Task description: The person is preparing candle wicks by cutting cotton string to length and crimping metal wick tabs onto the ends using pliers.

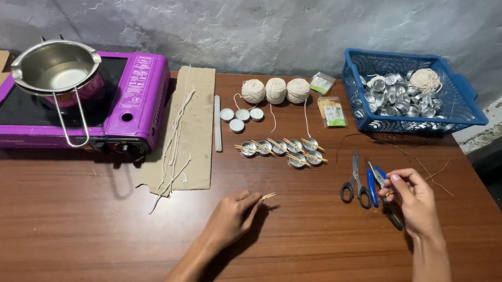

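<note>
1. Down at the near edge of the brown wooden desk (64, 228), the left hand (229, 218) rests with its fingers (249, 200) pressed together, pinching a small pair of wooden sticks (268, 196) whose tips poke out to the right, just above the desk top.
2. Over on the right, the right hand (415, 198) is raised a little, its fingers (394, 178) pinched on a thin length of wick string (433, 173) that trails off to the right across the desk.
3. Just beside that hand lie blue-handled pliers (375, 180), partly under it, and black-handled scissors (351, 181) a bit further left.
4. Between the hands and the wall sits a double row of small metal cups (280, 149), each with sticks laid across its rim.
5. Behind them stand three balls of cotton string (275, 90), three white wax discs (241, 115) and a white rod (217, 123).
6. Against the wall on the right, a blue plastic basket (470, 110) holds many empty metal cups and another string ball.
7. On the far left, a purple portable stove (138, 101) carries a steel pot (55, 69); a cardboard sheet (195, 133) with cut wick lengths lies just beside it.
</note>
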